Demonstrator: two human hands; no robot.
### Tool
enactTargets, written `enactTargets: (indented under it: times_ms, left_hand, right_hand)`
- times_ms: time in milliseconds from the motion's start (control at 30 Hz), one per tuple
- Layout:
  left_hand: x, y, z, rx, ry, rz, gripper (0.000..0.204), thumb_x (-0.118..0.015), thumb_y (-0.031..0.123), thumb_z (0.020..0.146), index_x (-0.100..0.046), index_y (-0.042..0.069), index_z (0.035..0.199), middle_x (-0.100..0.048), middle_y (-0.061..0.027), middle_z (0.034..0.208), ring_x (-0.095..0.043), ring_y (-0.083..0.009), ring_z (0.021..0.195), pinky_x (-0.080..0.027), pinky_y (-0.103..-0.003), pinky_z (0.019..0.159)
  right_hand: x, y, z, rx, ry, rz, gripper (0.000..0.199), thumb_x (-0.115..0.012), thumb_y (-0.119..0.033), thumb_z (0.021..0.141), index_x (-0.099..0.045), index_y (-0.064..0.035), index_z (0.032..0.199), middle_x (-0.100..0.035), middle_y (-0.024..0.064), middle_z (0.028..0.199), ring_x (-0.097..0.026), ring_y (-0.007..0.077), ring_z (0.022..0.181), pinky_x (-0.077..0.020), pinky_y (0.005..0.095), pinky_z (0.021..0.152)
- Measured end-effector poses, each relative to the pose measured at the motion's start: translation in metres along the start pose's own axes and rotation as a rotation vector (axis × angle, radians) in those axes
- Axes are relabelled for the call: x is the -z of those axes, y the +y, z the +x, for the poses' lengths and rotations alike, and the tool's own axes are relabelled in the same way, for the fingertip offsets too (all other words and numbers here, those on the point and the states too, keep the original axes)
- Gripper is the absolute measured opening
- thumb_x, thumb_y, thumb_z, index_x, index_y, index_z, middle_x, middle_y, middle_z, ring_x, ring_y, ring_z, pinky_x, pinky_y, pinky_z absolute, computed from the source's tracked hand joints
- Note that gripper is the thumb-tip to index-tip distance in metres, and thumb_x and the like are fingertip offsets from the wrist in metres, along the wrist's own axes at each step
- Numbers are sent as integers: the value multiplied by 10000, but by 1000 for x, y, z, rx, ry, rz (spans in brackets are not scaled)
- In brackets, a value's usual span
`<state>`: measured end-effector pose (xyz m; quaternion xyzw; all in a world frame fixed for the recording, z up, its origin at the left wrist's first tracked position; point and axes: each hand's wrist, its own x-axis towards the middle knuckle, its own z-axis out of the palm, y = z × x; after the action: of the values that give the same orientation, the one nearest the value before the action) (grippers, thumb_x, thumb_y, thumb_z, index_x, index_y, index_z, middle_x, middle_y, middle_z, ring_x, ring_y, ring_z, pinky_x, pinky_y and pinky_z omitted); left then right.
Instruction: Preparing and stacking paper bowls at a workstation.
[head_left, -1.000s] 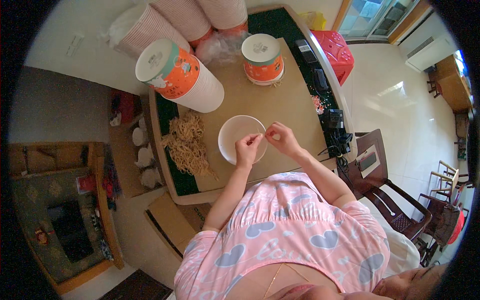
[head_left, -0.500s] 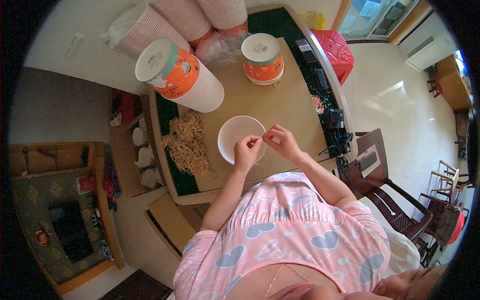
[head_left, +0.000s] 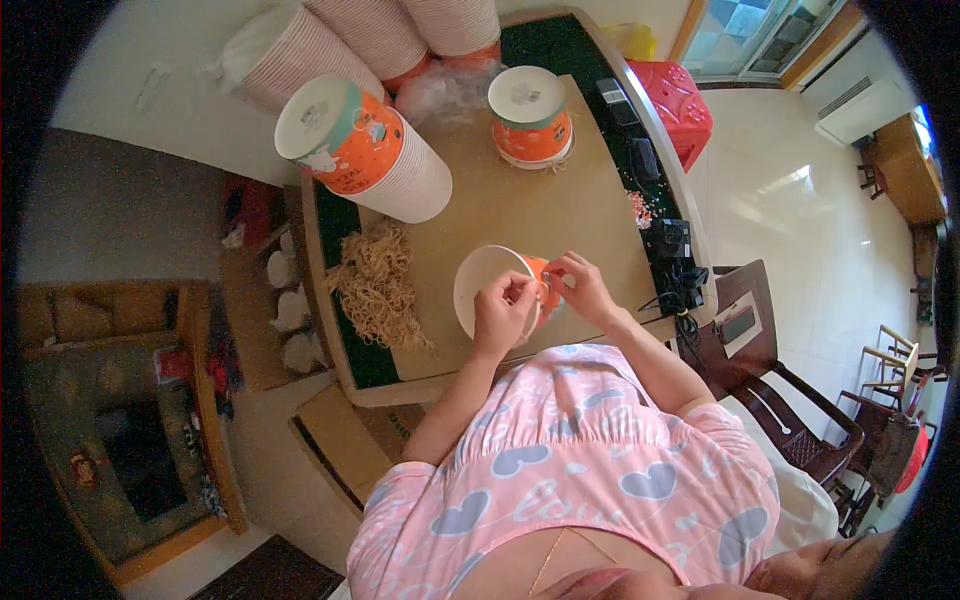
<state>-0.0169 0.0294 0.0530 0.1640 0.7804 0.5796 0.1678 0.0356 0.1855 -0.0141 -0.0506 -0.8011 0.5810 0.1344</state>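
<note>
A paper bucket (head_left: 478, 287), white inside with an orange printed outside, stands tilted on the cardboard in front of me, its mouth toward the left. My left hand (head_left: 505, 312) is closed at its near right rim, with fingertips pinched on a pale cord (head_left: 542, 292). My right hand (head_left: 585, 290) pinches at the bucket's orange outer side, close to the left fingertips. The cord's ends are mostly hidden by the fingers. A tangled heap of tan cords (head_left: 378, 288) lies left of the bucket.
A tall stack of paper buckets (head_left: 410, 170) lies tilted at the back left. An upside-down bucket (head_left: 530, 130) with cord at its rim stands farther back. More wrapped stacks (head_left: 370, 40) line the wall. Black adapters (head_left: 670, 238) and cables run along the right table edge.
The bucket has shifted slightly right and tilted, so its orange outer side now shows. My hands have moved a little right and apart, with cord visible between them.
</note>
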Motion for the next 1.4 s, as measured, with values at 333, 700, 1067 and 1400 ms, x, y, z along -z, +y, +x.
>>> enactTargets:
  times_ms: [333,700,1067,1400]
  left_hand:
    - [-7,-11,15,253,-60,-336,58,-506,80,895,-512,33,862,-653,-68,837,-543,-69,572,-450,-190,517]
    - [-1,-32,28,194,-12,-205,85,-556,73,851,-572,13,793,-653,-41,759,-527,-75,550,-439,-223,514]
    - [-7,-40,25,31,90,136,151,-669,90,767,-601,59,898,-612,-18,742,-554,-95,638,-460,-245,593]
    - [-29,-54,36,-209,92,459,136,-697,112,713,-628,76,824,-592,-69,769,-557,-196,652,-458,-326,598]
  right_hand:
    - [9,-35,-21,-84,84,122,271,-610,-50,790,-494,-24,1033,-547,89,808,-557,182,729,-467,289,668]
    - [-8,-7,-1,-266,162,-82,216,-563,-92,824,-413,-59,975,-470,119,550,-499,227,485,-401,363,467]
    - [0,-5,4,-290,87,-217,196,-545,-139,826,-447,-65,978,-540,189,591,-566,355,555,-436,422,512]
    - [-7,-8,-6,-261,39,-238,138,-586,-103,831,-512,-24,916,-566,99,582,-566,152,499,-429,281,458]
